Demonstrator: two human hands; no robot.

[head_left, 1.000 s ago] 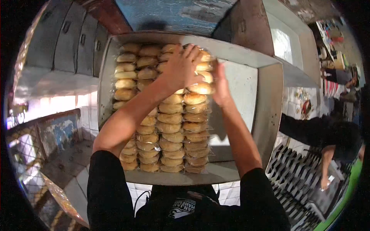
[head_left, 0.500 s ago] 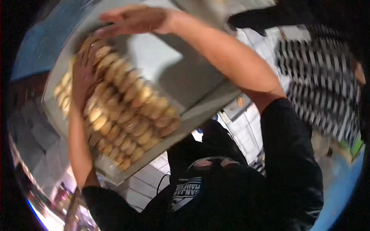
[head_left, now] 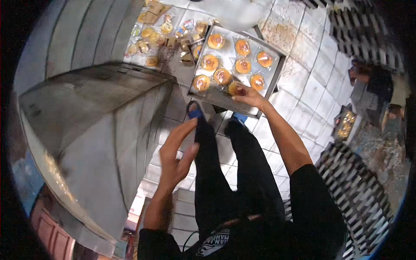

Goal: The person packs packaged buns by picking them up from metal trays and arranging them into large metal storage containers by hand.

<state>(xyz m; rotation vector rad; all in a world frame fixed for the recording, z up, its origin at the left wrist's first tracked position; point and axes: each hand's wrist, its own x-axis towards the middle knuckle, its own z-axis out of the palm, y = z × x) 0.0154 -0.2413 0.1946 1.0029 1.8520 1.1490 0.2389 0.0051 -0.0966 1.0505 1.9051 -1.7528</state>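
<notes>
A dark-rimmed metal tray point(head_left: 216, 99) lies low by my feet, holding several round golden buns point(head_left: 243, 66) in clear wrappers. Over its near edge, my right hand point(head_left: 250, 98) has its fingers closed on one wrapped bun point(head_left: 235, 89), which they partly cover. In the air above my left leg is my left hand point(head_left: 177, 157), thumb and fingers apart and nothing in it. It is closest to the side of the metal table, away from the tray.
Several more packaged breads point(head_left: 149, 41) lie beyond the tray on the left. A grey metal table point(head_left: 82, 104) rises at my left. Striped stacks point(head_left: 353, 195) stand on the right, near a small tray of bread point(head_left: 346, 123). Another person point(head_left: 375, 84) is at the far right.
My view has swung from the rows of packed buns on the table to the tray below. My left hand has come off those rows; my right hand now grasps a wrapped bun.
</notes>
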